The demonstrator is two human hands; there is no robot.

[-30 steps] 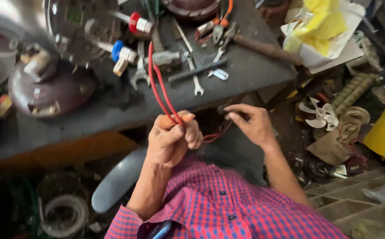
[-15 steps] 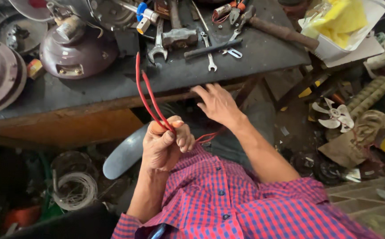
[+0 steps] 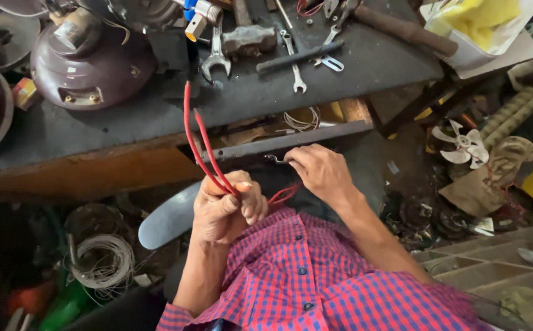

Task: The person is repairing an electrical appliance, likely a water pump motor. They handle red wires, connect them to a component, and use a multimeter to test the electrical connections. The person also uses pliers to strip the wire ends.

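**Below the bench edge, two hands and a pair of red wires**

Between the curled fingers (image 3: 251, 205) of the left hand (image 3: 226, 208) two red wires (image 3: 202, 147) are gripped; the fist is closed tightly around them. The wires rise from the fist, side by side, and their free ends stand in front of the dark workbench (image 3: 125, 125). A short part of the red wires comes out on the other side of the fist and runs toward the right hand (image 3: 321, 171).

The right hand is near the left one but apart from it. Its fingers are bent around a small metal piece (image 3: 275, 159) at the front of an open drawer (image 3: 291, 138) under the bench; how firmly they pinch it cannot be told.

On the bench top lie an open-end spanner (image 3: 216, 58), a hammer (image 3: 248, 37) and a thinner spanner (image 3: 292, 64). A dark red motor housing (image 3: 92, 73) sits at the left. Lower left, on the floor, is a coil of pale wire (image 3: 104, 260). A small white fan blade (image 3: 462, 144) lies at the right.
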